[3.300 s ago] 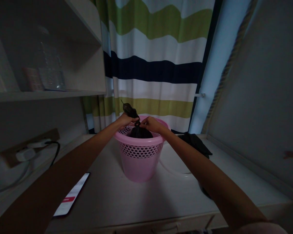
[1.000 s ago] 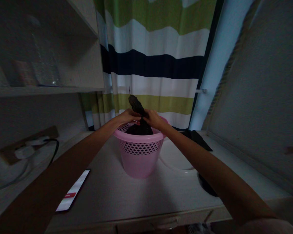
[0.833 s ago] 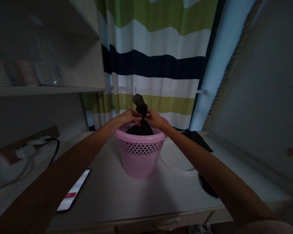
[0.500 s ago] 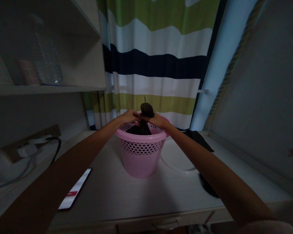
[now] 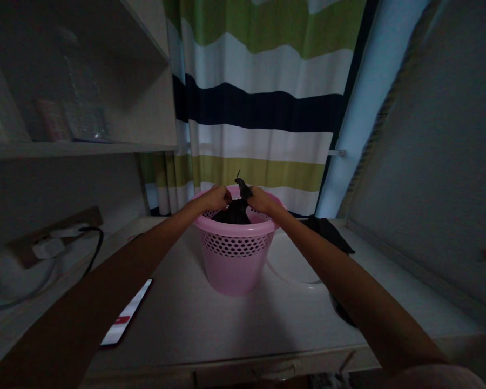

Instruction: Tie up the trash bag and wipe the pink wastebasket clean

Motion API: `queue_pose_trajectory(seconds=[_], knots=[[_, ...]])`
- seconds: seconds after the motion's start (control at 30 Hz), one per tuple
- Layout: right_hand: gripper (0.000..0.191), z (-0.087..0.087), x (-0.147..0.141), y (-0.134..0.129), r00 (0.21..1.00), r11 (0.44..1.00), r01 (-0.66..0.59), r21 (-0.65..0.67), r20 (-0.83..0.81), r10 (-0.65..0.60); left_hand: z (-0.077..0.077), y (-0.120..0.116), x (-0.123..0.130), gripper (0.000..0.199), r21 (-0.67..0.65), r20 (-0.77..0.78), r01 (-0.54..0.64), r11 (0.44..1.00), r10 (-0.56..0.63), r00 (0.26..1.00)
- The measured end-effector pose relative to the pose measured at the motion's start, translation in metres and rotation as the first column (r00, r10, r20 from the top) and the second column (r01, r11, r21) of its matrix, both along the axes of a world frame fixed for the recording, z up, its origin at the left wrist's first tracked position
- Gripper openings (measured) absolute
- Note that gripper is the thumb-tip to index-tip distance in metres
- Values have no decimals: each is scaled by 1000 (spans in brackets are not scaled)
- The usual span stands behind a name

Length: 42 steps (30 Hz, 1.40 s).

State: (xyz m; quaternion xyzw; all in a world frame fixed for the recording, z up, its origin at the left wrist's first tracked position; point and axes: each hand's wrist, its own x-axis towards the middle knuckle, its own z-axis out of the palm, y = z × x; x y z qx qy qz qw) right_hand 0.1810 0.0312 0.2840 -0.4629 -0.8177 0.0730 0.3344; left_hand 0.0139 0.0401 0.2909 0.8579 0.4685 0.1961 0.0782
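Observation:
A pink plastic basket (image 5: 235, 270) with a band of holes below its rim stands upright on the counter. Inside it sits a black plastic bag (image 5: 233, 213), its gathered neck sticking up above the rim with a thin strand at the tip. My right hand (image 5: 260, 199) is closed round this neck from the right. On the left side, my left hand (image 5: 217, 198) pinches at the bag just under the neck, its fingertips partly hidden. Both hands are over the basket's opening. The bag's lower part is hidden by the basket wall.
A lit phone (image 5: 127, 313) lies on the counter (image 5: 202, 329) at the left. Right of the basket are a pale round rim (image 5: 303, 284), a folded black sheet (image 5: 332, 236) and a dark object under my forearm. A power strip (image 5: 56, 240) with plugs is at the left wall.
The bag's puffed top has become a narrow, twisted neck. My left hand has come slightly apart from my right, and a red bit near its fingers no longer shows.

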Motion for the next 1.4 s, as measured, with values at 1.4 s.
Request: queue_pose_trajectory(seconds=[1.4], knots=[[6,-2,-6,9,958,983,-183,-11,-228,175,-4,14,0,19,-48,178,287,957,-274,945]])
